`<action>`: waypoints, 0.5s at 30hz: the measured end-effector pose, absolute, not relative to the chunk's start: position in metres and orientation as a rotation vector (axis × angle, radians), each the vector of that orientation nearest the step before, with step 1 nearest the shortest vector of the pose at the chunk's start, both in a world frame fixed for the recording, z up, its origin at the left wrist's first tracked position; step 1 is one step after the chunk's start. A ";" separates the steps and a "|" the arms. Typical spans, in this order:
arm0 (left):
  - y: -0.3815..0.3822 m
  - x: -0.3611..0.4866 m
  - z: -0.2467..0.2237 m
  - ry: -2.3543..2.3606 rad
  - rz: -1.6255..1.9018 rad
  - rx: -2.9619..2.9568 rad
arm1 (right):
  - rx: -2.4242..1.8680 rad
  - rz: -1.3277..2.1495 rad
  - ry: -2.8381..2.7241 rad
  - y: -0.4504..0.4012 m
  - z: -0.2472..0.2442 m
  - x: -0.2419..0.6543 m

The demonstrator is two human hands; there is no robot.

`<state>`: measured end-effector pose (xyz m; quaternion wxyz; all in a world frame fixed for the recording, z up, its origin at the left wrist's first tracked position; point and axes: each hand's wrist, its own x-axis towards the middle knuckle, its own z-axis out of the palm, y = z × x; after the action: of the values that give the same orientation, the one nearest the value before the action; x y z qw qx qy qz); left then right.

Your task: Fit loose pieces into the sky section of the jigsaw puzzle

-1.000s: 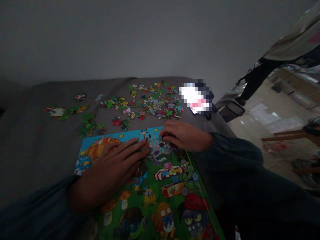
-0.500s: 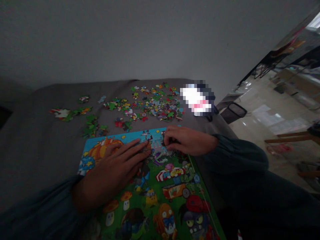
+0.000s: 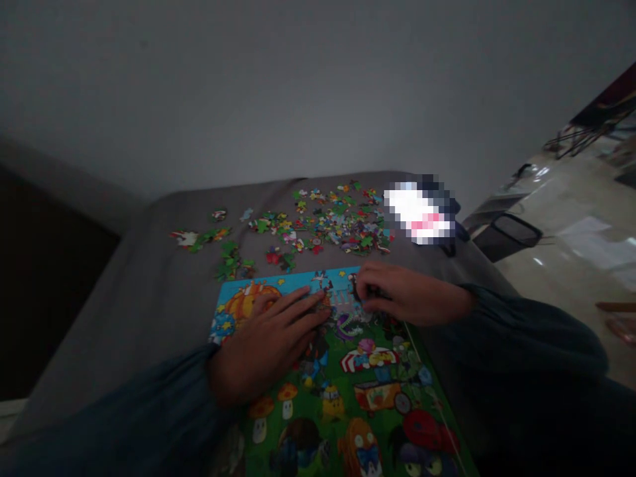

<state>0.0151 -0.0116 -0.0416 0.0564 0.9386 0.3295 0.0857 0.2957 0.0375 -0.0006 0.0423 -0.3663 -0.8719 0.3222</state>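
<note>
A colourful cartoon puzzle board [image 3: 322,371] lies on the grey-covered table, with a blue strip along its far edge. My left hand [image 3: 273,338] rests flat across the board's upper left, fingers stretched out and pointing right. Over the board's upper right corner, my right hand [image 3: 397,290] has its fingers curled and brought together, touching the picture. Whatever is between those fingers is too dark and small to name. Beyond the board, many loose puzzle pieces [image 3: 338,222] are scattered in a pile.
A blurred-out bright item [image 3: 420,212] sits at the table's back right. More loose pieces [image 3: 229,258] lie left of the pile. The wall rises behind the grey cloth [image 3: 149,278]. Past the right edge are a dark-framed object [image 3: 517,230] and a shiny floor.
The camera view has shifted, so the table, board and both hands appear further right and slightly lower. Both hands keep nearly the same pose and place on the board.
</note>
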 end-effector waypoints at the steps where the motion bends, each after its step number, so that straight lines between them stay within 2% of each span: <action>1: -0.012 0.016 -0.040 1.014 0.231 2.833 | -1.105 0.988 -2.667 0.038 -0.001 0.296; 15: -0.021 0.021 -0.027 1.133 0.078 2.650 | -1.126 1.106 -2.630 0.033 -0.002 0.300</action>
<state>0.0214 -0.0209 -0.0271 0.1289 0.9114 0.3898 0.0267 0.2997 0.0332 -0.0022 0.0372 -0.3668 -0.8569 0.3602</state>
